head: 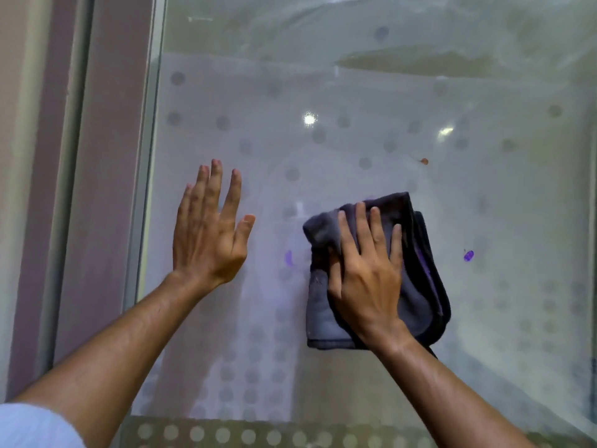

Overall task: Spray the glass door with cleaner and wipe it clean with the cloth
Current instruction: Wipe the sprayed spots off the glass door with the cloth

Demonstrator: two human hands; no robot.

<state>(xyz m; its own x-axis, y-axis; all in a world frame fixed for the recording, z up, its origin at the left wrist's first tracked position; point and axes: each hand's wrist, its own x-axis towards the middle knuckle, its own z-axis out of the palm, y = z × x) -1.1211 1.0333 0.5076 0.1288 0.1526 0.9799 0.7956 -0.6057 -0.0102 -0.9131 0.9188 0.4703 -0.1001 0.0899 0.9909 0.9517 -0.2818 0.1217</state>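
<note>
The glass door fills most of the view, frosted with rows of grey dots and hazy with smears. My right hand lies flat on a folded dark grey and purple cloth, pressing it against the glass at the centre right. My left hand rests with its palm on the glass to the left of the cloth, fingers spread and holding nothing. Purple marks sit on the glass on either side of the cloth, and a small brown spot above it. No spray bottle is in view.
The door's left edge runs top to bottom, with a pale frame and wall beyond it. A dotted band crosses the bottom of the glass. Light reflections glint on the pane.
</note>
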